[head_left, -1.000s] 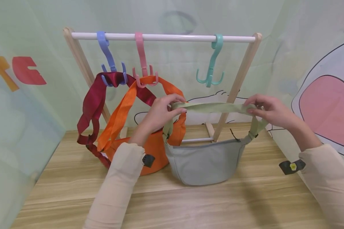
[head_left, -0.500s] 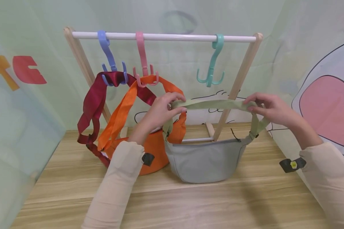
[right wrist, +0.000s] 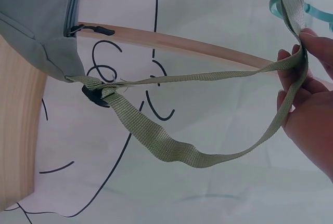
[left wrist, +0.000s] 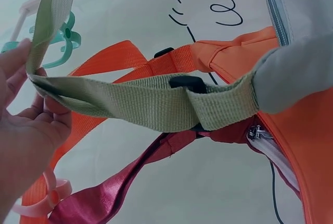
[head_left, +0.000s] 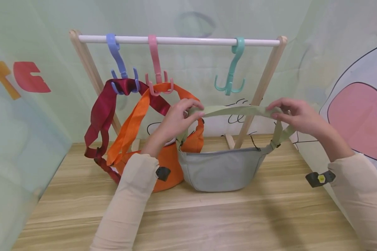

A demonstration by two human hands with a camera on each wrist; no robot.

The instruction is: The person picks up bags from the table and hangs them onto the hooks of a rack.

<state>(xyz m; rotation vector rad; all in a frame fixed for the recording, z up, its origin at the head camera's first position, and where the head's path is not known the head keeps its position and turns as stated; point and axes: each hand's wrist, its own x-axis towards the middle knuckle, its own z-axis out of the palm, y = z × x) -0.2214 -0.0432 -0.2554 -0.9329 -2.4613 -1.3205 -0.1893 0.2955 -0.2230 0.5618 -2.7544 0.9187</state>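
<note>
A grey bag (head_left: 218, 170) with a pale green webbing strap (head_left: 235, 111) hangs between my two hands, close over the table. My left hand (head_left: 180, 115) pinches the strap near its left end, thumb in front. At the other end my right hand (head_left: 296, 113) pinches it, and the stretch between is nearly level. In the left wrist view a black slider buckle (left wrist: 188, 83) sits on the strap beside the bag. A loop of slack strap (right wrist: 171, 148) droops below the fingers in the right wrist view. The teal hook (head_left: 229, 75) hangs bare just beyond and above the strap.
A wooden rack with a white bar (head_left: 191, 41) stands at the back. Its blue hook (head_left: 117, 57) carries a dark red strap (head_left: 102, 108), its pink hook (head_left: 155, 59) an orange bag (head_left: 169, 160). The orange bag is partly behind my left arm and the grey bag.
Both hands have raised the strap slightly, and the grey bag has moved up and away toward the rack. The hooks and the other bags stay where they were.
</note>
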